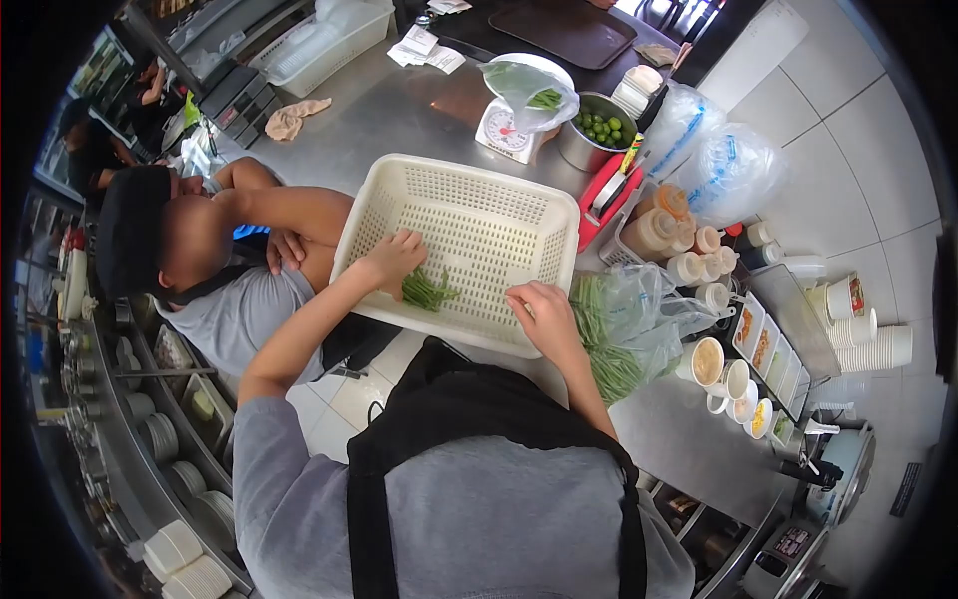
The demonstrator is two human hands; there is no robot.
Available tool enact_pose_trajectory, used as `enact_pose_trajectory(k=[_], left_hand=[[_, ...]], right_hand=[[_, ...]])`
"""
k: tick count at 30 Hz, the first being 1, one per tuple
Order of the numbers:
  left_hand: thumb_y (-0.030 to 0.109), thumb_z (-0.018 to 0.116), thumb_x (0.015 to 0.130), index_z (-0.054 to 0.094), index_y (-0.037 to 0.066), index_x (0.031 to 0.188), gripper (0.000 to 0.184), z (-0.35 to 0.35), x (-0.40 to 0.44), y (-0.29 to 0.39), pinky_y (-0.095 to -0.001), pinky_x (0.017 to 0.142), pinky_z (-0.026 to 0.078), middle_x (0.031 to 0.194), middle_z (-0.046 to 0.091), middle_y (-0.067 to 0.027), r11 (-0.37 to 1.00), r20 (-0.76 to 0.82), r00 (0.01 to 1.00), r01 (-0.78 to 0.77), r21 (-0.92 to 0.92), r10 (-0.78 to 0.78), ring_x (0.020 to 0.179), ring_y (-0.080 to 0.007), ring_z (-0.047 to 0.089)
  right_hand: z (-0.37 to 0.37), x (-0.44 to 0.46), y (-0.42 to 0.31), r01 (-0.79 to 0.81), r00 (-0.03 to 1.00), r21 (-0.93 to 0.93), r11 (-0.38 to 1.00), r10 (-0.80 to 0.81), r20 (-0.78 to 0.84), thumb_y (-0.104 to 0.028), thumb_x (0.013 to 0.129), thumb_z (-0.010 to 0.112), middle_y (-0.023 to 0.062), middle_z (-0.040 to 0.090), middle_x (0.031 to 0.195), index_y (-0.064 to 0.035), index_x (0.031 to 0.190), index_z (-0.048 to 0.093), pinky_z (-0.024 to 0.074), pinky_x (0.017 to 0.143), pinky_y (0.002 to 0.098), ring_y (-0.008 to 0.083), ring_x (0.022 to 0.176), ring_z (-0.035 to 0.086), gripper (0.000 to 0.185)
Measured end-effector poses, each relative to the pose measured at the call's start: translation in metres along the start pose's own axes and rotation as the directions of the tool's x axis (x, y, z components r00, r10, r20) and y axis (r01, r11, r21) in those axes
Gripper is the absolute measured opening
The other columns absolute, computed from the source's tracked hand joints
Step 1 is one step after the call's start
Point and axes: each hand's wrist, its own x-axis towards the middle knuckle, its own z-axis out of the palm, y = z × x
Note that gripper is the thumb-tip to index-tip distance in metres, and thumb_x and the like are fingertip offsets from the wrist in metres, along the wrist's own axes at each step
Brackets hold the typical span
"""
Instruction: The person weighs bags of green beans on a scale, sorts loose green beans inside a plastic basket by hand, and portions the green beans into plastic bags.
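A cream perforated basket (479,190) stands on the steel counter in front of me. Inside its left part, my left hand (396,262) is closed around a small bunch of green beans (429,290). Over the basket's right front part is my right hand (539,311), its fingers curled together; whether anything small is between them cannot be made out. Right of the basket, a clear plastic bag (649,299) lies open with many more green beans (604,344) in and beside it.
A co-worker (249,319) leans on the counter at the left, arms close to the basket. Behind the basket stand a scale (509,133) with a bag of beans and a pot of limes (599,130). Sauce bottles (659,235) and cups (707,361) are at the right.
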Motion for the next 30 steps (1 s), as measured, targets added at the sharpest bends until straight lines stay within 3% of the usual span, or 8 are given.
enact_pose_trajectory(k=[8, 14, 17, 21, 23, 24, 26, 30], left_hand=[[0.022, 0.074, 0.054, 0.049, 0.008, 0.092, 0.048, 0.031, 0.013, -0.001, -0.0358, 0.079, 0.041, 0.092, 0.048, -0.0074, 0.970, -0.274, 0.930, -0.235, 0.068, 0.244, 0.095, -0.0249, 0.047], [0.016, 0.068, 0.065, 0.048, 0.006, 0.093, 0.036, 0.026, 0.017, 0.002, -0.0334, 0.076, 0.043, 0.093, 0.050, -0.0080, 0.964, -0.240, 0.934, -0.257, 0.063, 0.264, 0.091, -0.0242, 0.052], [0.018, 0.065, 0.072, 0.049, 0.005, 0.094, 0.030, 0.033, 0.029, -0.012, -0.0340, 0.074, 0.044, 0.096, 0.053, -0.0110, 0.955, -0.178, 0.962, -0.240, -0.175, 0.209, 0.092, -0.0251, 0.054], [0.019, 0.057, 0.080, 0.049, 0.004, 0.098, 0.024, 0.038, 0.045, -0.032, -0.0297, 0.071, 0.043, 0.086, 0.055, -0.0070, 0.636, 0.027, 0.987, -0.082, -0.767, 0.161, 0.083, -0.0183, 0.055], [0.019, 0.053, 0.084, 0.050, 0.003, 0.099, 0.022, 0.009, 0.041, -0.031, -0.0269, 0.069, 0.042, 0.080, 0.054, -0.0043, 0.377, 0.240, 0.942, 0.140, -0.915, 0.234, 0.077, -0.0139, 0.053], [0.020, 0.052, 0.086, 0.050, 0.003, 0.099, 0.022, 0.002, 0.040, -0.029, -0.0257, 0.068, 0.041, 0.079, 0.053, -0.0032, 0.296, 0.218, 0.939, 0.136, -0.945, 0.264, 0.075, -0.0128, 0.052], [0.022, 0.050, 0.088, 0.051, 0.004, 0.099, 0.021, -0.009, 0.037, -0.021, -0.0234, 0.066, 0.040, 0.076, 0.051, -0.0010, 0.127, 0.168, 0.932, 0.134, -0.983, 0.320, 0.070, -0.0106, 0.048], [0.022, 0.050, 0.090, 0.051, 0.005, 0.093, 0.018, -0.044, 0.029, 0.005, -0.0230, 0.064, 0.039, 0.075, 0.050, -0.0013, -0.177, 0.144, 0.929, 0.214, -0.961, 0.341, 0.068, -0.0106, 0.047]], right_hand=[[0.023, -0.006, 0.012, 0.017, 0.996, -0.170, 0.985, -0.031, -0.083, -0.017, 0.079, 0.059, 0.0074, 0.060, 0.075, -0.0067, 0.080, 0.062, 0.0375, 0.087, 0.0373, 0.0236, 0.076, 0.058, 0.010], [0.024, -0.006, 0.012, 0.026, 0.994, -0.194, 0.981, -0.046, -0.099, -0.017, 0.079, 0.060, 0.0068, 0.060, 0.075, -0.0074, 0.078, 0.061, 0.0373, 0.087, 0.0370, 0.0230, 0.075, 0.058, 0.010], [0.024, -0.006, 0.014, 0.027, 0.994, -0.190, 0.981, -0.046, -0.099, -0.018, 0.079, 0.060, 0.0067, 0.060, 0.075, -0.0075, 0.079, 0.061, 0.0374, 0.086, 0.0369, 0.0231, 0.075, 0.058, 0.010], [0.018, -0.005, 0.010, 0.034, 0.993, -0.099, 0.994, -0.044, -0.106, -0.016, 0.080, 0.059, 0.0061, 0.060, 0.074, -0.0069, 0.081, 0.062, 0.0374, 0.086, 0.0358, 0.0229, 0.075, 0.058, 0.010], [0.010, -0.002, 0.007, -0.044, 0.998, 0.095, 0.994, 0.049, -0.050, -0.016, 0.081, 0.058, 0.0070, 0.061, 0.078, -0.0064, 0.085, 0.063, 0.0364, 0.088, 0.0349, 0.0219, 0.079, 0.059, 0.011], [0.007, 0.000, 0.007, -0.085, 0.996, 0.190, 0.978, 0.090, -0.016, -0.016, 0.082, 0.058, 0.0075, 0.062, 0.079, -0.0061, 0.087, 0.063, 0.0359, 0.089, 0.0344, 0.0213, 0.081, 0.060, 0.012], [0.005, 0.005, 0.006, -0.205, 0.977, 0.462, 0.863, 0.209, 0.045, -0.018, 0.085, 0.057, 0.0085, 0.063, 0.087, -0.0042, 0.097, 0.062, 0.0373, 0.090, 0.0333, 0.0194, 0.087, 0.060, 0.019], [0.012, 0.019, -0.005, -0.343, 0.916, 0.835, 0.430, 0.350, 0.196, -0.023, 0.092, 0.050, 0.0094, 0.062, 0.100, -0.0008, 0.115, 0.055, 0.0401, 0.088, 0.0294, 0.0168, 0.100, 0.056, 0.032]])
